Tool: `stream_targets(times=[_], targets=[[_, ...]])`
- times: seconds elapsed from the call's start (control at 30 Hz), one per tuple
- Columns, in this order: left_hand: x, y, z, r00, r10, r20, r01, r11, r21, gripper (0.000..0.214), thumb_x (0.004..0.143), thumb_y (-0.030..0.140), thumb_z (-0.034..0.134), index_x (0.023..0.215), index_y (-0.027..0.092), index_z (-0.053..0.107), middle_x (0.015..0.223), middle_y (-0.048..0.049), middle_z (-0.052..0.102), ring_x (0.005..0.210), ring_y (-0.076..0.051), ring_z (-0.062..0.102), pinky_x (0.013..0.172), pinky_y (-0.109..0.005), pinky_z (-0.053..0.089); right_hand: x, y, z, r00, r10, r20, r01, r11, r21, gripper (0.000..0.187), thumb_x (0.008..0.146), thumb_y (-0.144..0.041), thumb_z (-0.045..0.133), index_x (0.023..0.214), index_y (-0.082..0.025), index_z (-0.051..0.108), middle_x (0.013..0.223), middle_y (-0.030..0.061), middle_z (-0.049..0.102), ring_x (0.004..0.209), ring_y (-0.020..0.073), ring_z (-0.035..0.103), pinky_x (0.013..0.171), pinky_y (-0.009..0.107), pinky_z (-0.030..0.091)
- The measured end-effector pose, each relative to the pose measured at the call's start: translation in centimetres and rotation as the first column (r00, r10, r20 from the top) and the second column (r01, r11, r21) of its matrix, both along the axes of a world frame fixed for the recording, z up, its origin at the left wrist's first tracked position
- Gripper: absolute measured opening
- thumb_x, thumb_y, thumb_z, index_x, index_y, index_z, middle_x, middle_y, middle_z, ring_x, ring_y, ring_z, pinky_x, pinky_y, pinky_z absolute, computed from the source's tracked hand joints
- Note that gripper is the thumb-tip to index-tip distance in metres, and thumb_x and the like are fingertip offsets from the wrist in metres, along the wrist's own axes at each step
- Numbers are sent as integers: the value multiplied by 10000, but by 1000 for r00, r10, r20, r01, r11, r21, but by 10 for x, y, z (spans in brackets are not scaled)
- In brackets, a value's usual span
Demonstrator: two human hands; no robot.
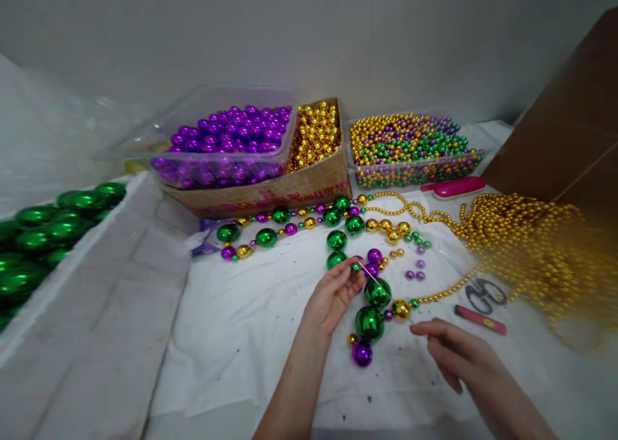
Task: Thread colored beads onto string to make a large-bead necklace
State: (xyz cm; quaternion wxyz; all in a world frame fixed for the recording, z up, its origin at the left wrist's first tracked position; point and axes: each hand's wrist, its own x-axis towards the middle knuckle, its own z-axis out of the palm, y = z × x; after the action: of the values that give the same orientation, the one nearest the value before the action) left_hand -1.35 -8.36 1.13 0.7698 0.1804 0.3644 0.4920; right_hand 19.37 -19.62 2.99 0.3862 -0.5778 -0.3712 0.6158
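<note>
My left hand (pixel 333 292) is closed in a pinch, with a small green bead (pixel 356 267) at its fingertips. From there a thin white string (pixel 374 279) runs down across a large green bead (pixel 377 293). My right hand (pixel 451 347) has its index finger and thumb together beside a gold bead (pixel 401 309), with a faint bit of string at the tips. Between the hands lie another large green bead (pixel 369 323) and a purple bead (pixel 362 353). A gold bead chain (pixel 447 292) leads right from the gold bead.
Behind are a clear tub of purple beads (pixel 232 131), a cardboard box (pixel 261 192) with gold beads, and a tub of small mixed beads (pixel 410 147). A finished-looking necklace (pixel 265 237), scissors (pixel 485 295), a red lighter (pixel 480 320) and piled gold chains (pixel 521 234) lie on white cloth (pixel 232 337).
</note>
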Motion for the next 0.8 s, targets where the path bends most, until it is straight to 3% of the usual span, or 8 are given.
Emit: stream_targets(times=[0.2,0.53,0.8], targets=[[-1,1,-4,982,182,-40,-183,983,-23,156,731,65,667,879,115,675,940,-74,696,781,-127,664,773,-242,552,-5,-5,1,990,-13,138,7,999,45,362,762,-515,611,924,-206,707,713,6,532,468,72,340,418,219,226],[-1,-5,-9,979,189,-69,-186,981,53,206,657,113,746,846,148,672,976,-40,689,822,-120,655,805,-248,532,2,-4,-13,977,91,192,-102,994,45,284,807,-453,600,977,-253,706,745,21,546,502,98,346,420,226,207],[3,-4,-7,967,219,-128,-208,974,93,203,652,124,747,839,146,671,958,-39,694,823,-120,649,812,-254,514,5,-5,-14,962,109,251,-147,980,136,233,832,-412,579,955,-258,704,813,30,587,672,162,495,600,256,386]])
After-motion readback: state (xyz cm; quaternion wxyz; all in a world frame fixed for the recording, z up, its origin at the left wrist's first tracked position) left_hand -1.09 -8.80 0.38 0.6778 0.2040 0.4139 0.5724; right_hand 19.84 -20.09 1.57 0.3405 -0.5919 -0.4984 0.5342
